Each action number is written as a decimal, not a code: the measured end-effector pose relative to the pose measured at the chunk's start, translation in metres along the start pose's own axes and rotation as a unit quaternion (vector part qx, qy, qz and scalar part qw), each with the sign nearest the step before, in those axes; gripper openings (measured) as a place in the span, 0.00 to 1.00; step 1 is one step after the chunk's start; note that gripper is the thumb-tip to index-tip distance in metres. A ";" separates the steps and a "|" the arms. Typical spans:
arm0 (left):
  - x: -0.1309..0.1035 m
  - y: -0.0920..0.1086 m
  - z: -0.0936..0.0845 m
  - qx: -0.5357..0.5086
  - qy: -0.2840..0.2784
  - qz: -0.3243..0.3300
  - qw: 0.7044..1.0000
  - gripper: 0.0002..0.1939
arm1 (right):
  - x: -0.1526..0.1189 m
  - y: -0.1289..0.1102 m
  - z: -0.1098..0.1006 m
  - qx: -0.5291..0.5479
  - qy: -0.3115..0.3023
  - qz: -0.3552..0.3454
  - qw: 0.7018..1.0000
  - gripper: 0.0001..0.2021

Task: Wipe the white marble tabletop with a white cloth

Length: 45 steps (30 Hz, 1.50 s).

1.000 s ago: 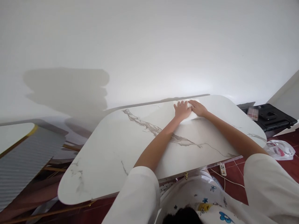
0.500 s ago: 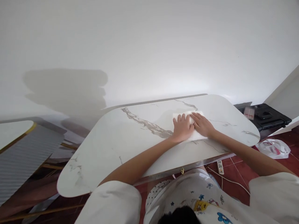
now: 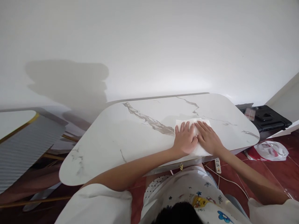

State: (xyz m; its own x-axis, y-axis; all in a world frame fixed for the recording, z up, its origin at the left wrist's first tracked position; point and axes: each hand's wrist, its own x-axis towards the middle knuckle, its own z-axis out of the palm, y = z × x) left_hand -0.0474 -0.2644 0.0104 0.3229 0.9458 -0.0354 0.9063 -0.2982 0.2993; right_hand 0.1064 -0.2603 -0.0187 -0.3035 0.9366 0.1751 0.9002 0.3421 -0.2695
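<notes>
Bright, even daylight, soft grey shadow on the wall (image 3: 67, 82) (upper left), sharp focus, wide-angle bowing at edges

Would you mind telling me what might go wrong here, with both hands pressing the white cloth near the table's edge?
The left hand and right hand press flat on the white cloth right at the near edge of the marble-pattern tabletop; the cloth could slip off. Leaning weight there might tip the top. A power strip and its cable lie on the floor by the feet, a possible snag.
</notes>
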 end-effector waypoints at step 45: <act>0.109 -0.121 -0.037 -0.032 0.108 0.013 0.994 0.25 | 0.180 -0.030 0.030 0.031 0.017 -0.055 0.998 0.23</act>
State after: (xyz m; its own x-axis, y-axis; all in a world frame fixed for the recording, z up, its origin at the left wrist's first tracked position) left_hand -0.1319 -0.1207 0.0057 0.2742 0.9453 0.1766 0.8768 -0.3212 0.3578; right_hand 0.0153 -0.0993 -0.0073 -0.3870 0.8907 0.2385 0.8409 0.4470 -0.3050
